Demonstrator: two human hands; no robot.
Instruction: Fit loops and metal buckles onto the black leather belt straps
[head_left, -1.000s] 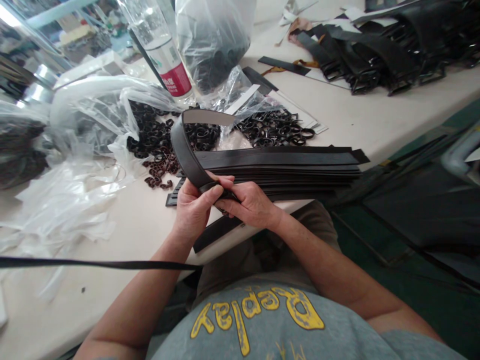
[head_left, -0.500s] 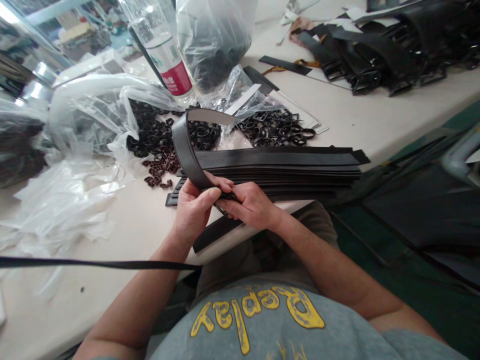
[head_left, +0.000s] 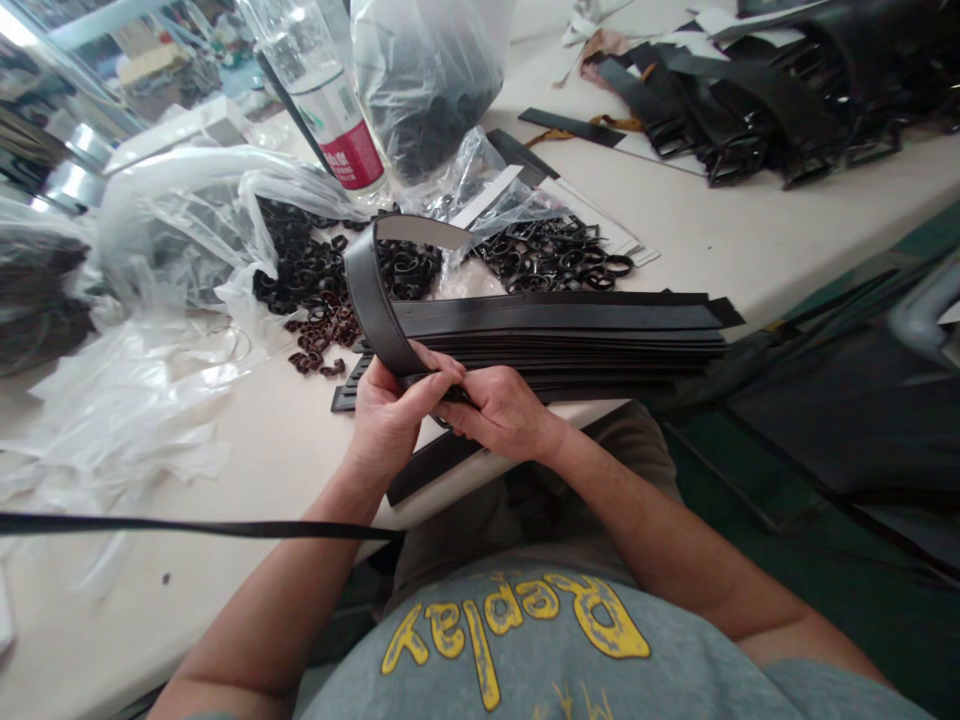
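A dark belt strap (head_left: 369, 290) arcs up from my hands, its pale underside showing at the top end. My left hand (head_left: 386, 420) pinches the strap's near end between thumb and fingers. My right hand (head_left: 501, 412) is closed on the same end from the right, touching the left hand. What lies between the fingertips is hidden. Both hands hover at the table's (head_left: 247, 460) front edge, just before a stack of flat black straps (head_left: 570, 335).
Piles of small black and brown loops (head_left: 315, 290) lie behind the hands among clear plastic bags (head_left: 150, 330). A bottle with a red label (head_left: 337, 110) stands at the back. Buckled black belts (head_left: 757, 100) are heaped far right. A thin black strap (head_left: 187, 527) crosses the near left.
Hands stay in place; fingers shift slightly on the strap's end. The strap's arc is nearly unchanged.
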